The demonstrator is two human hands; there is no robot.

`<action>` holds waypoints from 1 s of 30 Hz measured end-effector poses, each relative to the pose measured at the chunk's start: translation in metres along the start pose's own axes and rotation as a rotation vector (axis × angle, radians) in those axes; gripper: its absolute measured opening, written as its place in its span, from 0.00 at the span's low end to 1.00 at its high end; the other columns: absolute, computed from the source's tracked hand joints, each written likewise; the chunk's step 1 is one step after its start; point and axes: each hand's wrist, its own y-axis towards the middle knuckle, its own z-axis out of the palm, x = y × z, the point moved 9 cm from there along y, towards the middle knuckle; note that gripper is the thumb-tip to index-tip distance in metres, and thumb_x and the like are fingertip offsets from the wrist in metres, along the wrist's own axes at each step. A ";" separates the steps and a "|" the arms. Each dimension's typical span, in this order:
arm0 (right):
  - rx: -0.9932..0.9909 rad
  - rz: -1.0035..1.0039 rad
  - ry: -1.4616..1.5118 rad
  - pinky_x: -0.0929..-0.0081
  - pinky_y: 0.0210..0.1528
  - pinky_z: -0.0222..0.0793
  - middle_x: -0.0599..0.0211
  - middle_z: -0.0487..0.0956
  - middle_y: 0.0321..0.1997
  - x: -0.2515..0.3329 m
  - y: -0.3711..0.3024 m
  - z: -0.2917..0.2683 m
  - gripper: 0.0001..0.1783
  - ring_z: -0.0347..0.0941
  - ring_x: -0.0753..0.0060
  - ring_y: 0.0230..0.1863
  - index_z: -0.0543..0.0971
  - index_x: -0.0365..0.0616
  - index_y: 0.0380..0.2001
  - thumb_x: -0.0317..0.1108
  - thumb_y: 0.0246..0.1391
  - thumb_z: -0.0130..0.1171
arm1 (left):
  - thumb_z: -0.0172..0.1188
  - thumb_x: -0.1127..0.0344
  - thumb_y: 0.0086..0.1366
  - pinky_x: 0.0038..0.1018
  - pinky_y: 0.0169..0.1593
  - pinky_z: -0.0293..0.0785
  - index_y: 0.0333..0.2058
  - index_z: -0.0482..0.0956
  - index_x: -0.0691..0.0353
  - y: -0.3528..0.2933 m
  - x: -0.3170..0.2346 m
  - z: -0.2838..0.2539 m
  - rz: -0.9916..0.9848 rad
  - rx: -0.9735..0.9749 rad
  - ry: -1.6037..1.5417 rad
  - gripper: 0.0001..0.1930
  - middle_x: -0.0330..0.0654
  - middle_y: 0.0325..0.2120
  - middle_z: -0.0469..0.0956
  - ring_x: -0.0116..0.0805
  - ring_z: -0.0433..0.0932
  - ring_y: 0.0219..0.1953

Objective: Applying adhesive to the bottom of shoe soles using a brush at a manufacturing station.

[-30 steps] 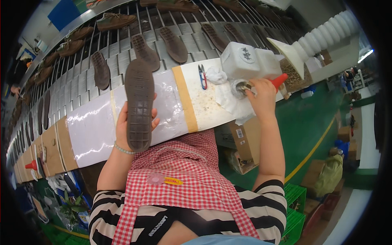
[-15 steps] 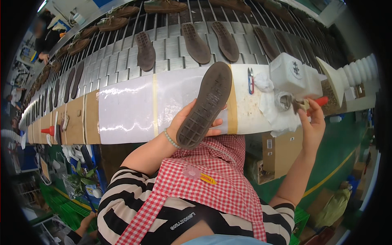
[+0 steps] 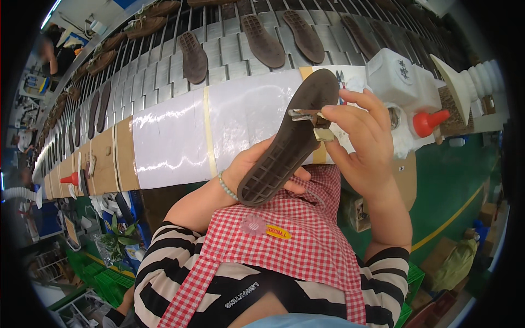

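My left hand (image 3: 247,163) holds a dark brown shoe sole (image 3: 276,156) from beneath, tilted, its gridded inner side facing up. Some of the left fingertips show past the sole's right edge. Over the upper half of the sole, my right hand (image 3: 362,143) pinches a small flat brush (image 3: 324,134) with a cream-coloured grip and a brownish, stained end. The brush end is at the sole's surface; whether it touches is hard to tell. Behind the right hand, a small round pot (image 3: 394,117) stands partly hidden on white cloth (image 3: 403,139).
A slatted metal conveyor (image 3: 229,41) carries several soles and brown shoes (image 3: 145,27) beyond the bench (image 3: 169,147). White plastic containers (image 3: 391,74), a red nozzle cap (image 3: 429,123) and a white ribbed hose (image 3: 484,85) stand at the right. Snips (image 3: 342,82) lie partly behind the sole.
My right hand has come left from the pot area to the sole with the brush. The sole has shifted slightly right, and the view has moved a little.
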 end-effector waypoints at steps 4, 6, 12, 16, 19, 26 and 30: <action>0.036 -0.011 -0.005 0.47 0.64 0.63 0.70 0.82 0.43 0.004 -0.001 0.006 0.25 0.75 0.56 0.57 0.82 0.47 0.44 0.22 0.36 0.69 | 0.31 0.53 0.79 0.59 0.55 0.77 0.64 0.62 0.71 -0.001 0.000 0.003 -0.009 0.009 -0.046 0.28 0.69 0.52 0.73 0.66 0.77 0.52; 0.084 -0.005 0.055 0.47 0.64 0.64 0.70 0.82 0.43 0.009 -0.005 0.012 0.25 0.75 0.57 0.56 0.82 0.47 0.44 0.24 0.36 0.70 | 0.32 0.52 0.79 0.58 0.56 0.77 0.64 0.63 0.71 -0.003 -0.006 -0.005 0.004 -0.070 0.243 0.29 0.67 0.53 0.73 0.66 0.77 0.52; 0.119 0.041 0.175 0.48 0.64 0.64 0.70 0.82 0.42 0.023 -0.014 0.023 0.26 0.75 0.59 0.56 0.83 0.47 0.45 0.25 0.36 0.71 | 0.36 0.54 0.80 0.43 0.54 0.82 0.65 0.64 0.65 0.007 -0.011 0.026 0.081 -0.056 0.027 0.25 0.55 0.52 0.77 0.49 0.80 0.52; 0.138 0.058 0.196 0.47 0.64 0.63 0.70 0.82 0.42 0.031 -0.020 0.030 0.25 0.75 0.59 0.56 0.83 0.47 0.44 0.25 0.36 0.71 | 0.38 0.53 0.80 0.38 0.50 0.84 0.63 0.68 0.63 0.011 -0.015 0.012 0.153 -0.275 0.074 0.24 0.50 0.49 0.79 0.41 0.82 0.49; 0.162 0.063 0.245 0.47 0.64 0.63 0.70 0.82 0.42 0.036 -0.022 0.035 0.25 0.75 0.59 0.56 0.83 0.47 0.43 0.24 0.35 0.71 | 0.40 0.53 0.79 0.32 0.45 0.85 0.60 0.71 0.61 0.013 -0.022 0.010 0.187 -0.254 0.155 0.22 0.46 0.49 0.80 0.35 0.83 0.45; 0.235 0.026 0.298 0.47 0.65 0.63 0.69 0.82 0.41 0.051 -0.024 0.042 0.24 0.76 0.59 0.55 0.84 0.46 0.42 0.25 0.34 0.70 | 0.36 0.58 0.79 0.32 0.52 0.83 0.61 0.69 0.66 0.023 -0.029 0.000 0.229 -0.066 0.079 0.22 0.49 0.52 0.78 0.37 0.81 0.49; 0.259 -0.020 0.331 0.47 0.66 0.62 0.70 0.82 0.41 0.057 -0.027 0.045 0.20 0.76 0.61 0.55 0.85 0.47 0.40 0.28 0.37 0.69 | 0.35 0.58 0.79 0.37 0.53 0.83 0.61 0.68 0.67 0.027 -0.030 0.002 0.218 0.086 0.022 0.23 0.51 0.51 0.78 0.40 0.81 0.49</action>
